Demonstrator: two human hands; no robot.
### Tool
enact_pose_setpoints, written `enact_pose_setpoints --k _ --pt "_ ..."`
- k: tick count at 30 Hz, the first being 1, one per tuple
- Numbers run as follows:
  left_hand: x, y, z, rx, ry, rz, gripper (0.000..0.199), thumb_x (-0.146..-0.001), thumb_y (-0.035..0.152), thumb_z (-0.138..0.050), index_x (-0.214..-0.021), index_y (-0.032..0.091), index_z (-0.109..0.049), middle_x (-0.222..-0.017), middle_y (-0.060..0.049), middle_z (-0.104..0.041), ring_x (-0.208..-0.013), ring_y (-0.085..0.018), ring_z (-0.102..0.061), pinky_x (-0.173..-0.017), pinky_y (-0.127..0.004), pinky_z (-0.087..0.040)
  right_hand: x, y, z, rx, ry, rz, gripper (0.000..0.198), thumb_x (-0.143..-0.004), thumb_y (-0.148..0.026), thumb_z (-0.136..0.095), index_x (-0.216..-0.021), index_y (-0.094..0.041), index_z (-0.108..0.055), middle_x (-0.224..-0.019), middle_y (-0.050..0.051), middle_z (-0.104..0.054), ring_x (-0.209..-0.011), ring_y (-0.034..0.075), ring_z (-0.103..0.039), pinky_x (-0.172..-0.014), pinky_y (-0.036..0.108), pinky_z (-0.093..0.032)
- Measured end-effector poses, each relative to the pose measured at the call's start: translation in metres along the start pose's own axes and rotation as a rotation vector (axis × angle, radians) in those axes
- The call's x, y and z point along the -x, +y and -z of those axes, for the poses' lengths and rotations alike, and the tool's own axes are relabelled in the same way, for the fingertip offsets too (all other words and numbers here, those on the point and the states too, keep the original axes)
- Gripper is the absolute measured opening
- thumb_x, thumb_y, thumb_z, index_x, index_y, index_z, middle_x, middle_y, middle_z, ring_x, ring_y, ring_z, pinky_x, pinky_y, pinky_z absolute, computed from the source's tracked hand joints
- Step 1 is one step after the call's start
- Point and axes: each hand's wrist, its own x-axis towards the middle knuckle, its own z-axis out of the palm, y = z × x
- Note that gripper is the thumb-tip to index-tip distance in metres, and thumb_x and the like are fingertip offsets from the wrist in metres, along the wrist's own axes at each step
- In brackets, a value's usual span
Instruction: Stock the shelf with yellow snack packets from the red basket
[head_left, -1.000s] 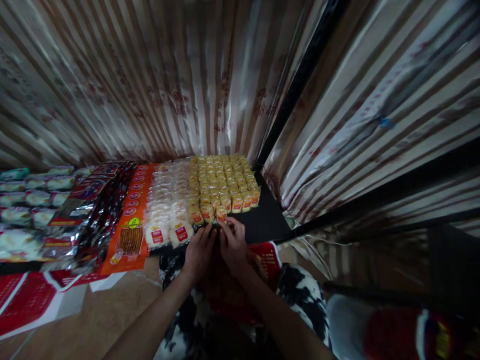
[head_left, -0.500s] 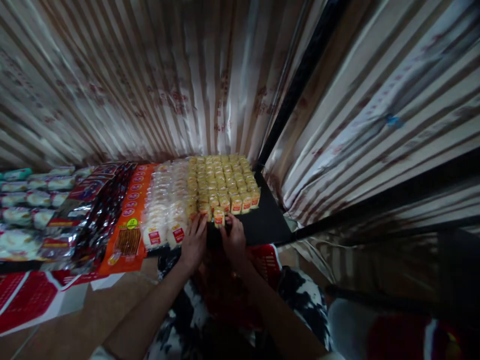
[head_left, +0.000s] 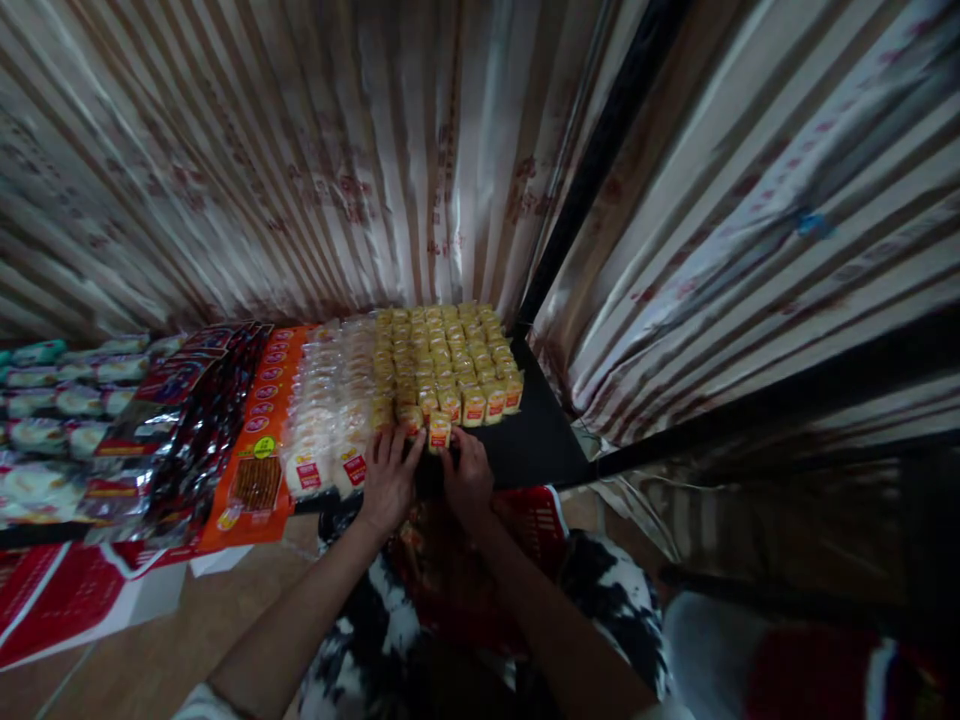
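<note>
Rows of small yellow-wrapped snack packets [head_left: 465, 350] with red-and-white labels stand on a black shelf [head_left: 544, 420]. One packet [head_left: 439, 430] sits forward of the front row, between my hands. My right hand [head_left: 466, 478] pinches that packet at its right side and lower corner. My left hand [head_left: 390, 480] has its fingers stretched out and apart, touching the front of the left-hand rows. Its thumb side lies close to the forward packet. Fingertips of both hands are partly hidden among the packets.
Left of the yellow packets lie white wrapped crackers [head_left: 326, 420], an orange snack bag [head_left: 262, 450], dark shiny bags [head_left: 191, 420] and white-green packs [head_left: 52, 430]. A red crate [head_left: 536, 525] is below the shelf. Striped sheeting [head_left: 337, 160] and a black post [head_left: 592, 170] stand behind.
The forward packet and both hands stay in nearly the same place. My left fingers have spread a little wider. The view has shifted slightly.
</note>
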Motion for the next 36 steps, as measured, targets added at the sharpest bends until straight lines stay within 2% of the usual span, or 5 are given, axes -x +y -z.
enact_pose_setpoints --k 7,12,19,30,36 --pt "-0.003 0.004 -0.001 -0.013 -0.003 -0.003 0.058 -0.077 0.015 -0.053 -0.134 0.016 -0.043 -0.139 -0.017 -0.042 -0.129 -0.032 -0.035 -0.107 -0.049 -0.026 0.000 -0.002 0.002 -0.046 -0.007 -0.036 0.031 -0.088 -0.029 -0.046 -0.115 -0.018 -0.055 -0.103 0.009 -0.062 -0.096 0.021 -0.053 -0.086 0.035 -0.044" --pt "-0.002 0.003 -0.006 -0.021 0.017 -0.035 0.052 -0.079 0.014 -0.050 -0.132 0.012 -0.045 -0.140 -0.018 -0.041 -0.130 -0.032 -0.035 -0.108 -0.050 -0.026 -0.005 -0.003 0.004 -0.085 -0.025 -0.013 0.030 -0.087 -0.024 -0.046 -0.114 -0.018 -0.057 -0.102 0.009 -0.062 -0.096 0.021 -0.053 -0.087 0.036 -0.044" --pt "0.000 0.002 -0.006 0.012 0.016 -0.035 0.054 -0.081 0.014 -0.047 -0.134 0.014 -0.041 -0.139 -0.016 -0.043 -0.131 -0.030 -0.034 -0.108 -0.050 -0.027 -0.010 -0.005 -0.003 -0.086 -0.022 -0.045 0.026 -0.087 -0.024 -0.043 -0.109 -0.018 -0.055 -0.103 0.009 -0.061 -0.091 0.020 -0.053 -0.086 0.036 -0.044" --pt "0.000 0.003 -0.002 0.023 0.011 -0.061 0.048 -0.081 0.016 -0.050 -0.129 0.015 -0.048 -0.135 -0.014 -0.047 -0.130 -0.030 -0.035 -0.109 -0.050 -0.027 -0.014 -0.016 -0.011 -0.111 0.074 -0.044 0.007 -0.087 -0.023 -0.041 -0.090 -0.019 -0.047 -0.086 0.006 -0.052 -0.083 0.019 -0.050 -0.079 0.033 -0.045" --pt "0.001 0.002 -0.002 0.028 0.042 -0.084 0.046 -0.082 0.016 -0.050 -0.128 0.020 -0.051 -0.134 -0.013 -0.048 -0.130 -0.030 -0.036 -0.107 -0.049 -0.030 -0.014 -0.017 -0.008 -0.080 0.061 -0.059 0.008 -0.088 -0.023 -0.043 -0.084 -0.020 -0.050 -0.087 0.006 -0.052 -0.088 0.019 -0.050 -0.083 0.033 -0.045"
